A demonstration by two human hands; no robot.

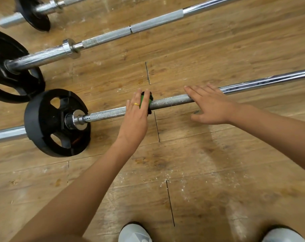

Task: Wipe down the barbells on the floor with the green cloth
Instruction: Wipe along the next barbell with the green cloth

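Head view, wooden floor (218,163). Nearest barbell (171,99): knurled shaft, black plate (55,122) at its left end. Left hand (136,116): fingers extended, pressing the green cloth (146,100) onto the shaft near the plate. Right hand (209,105): flat and open, steadying the shaft further right. Two further barbells (130,30) lie beyond. White dust speckles the knurling; wiping judged at an early stage, other bars apparently pending.

Three barbells lay on the wooden floor, nearest (172,100), middle (113,36) and far (43,8), with three black weight plates (48,135) (8,81) (34,16), one green cloth (145,100), two bare hands (134,119) (211,106) and two pale shoes (134,233) (282,235).
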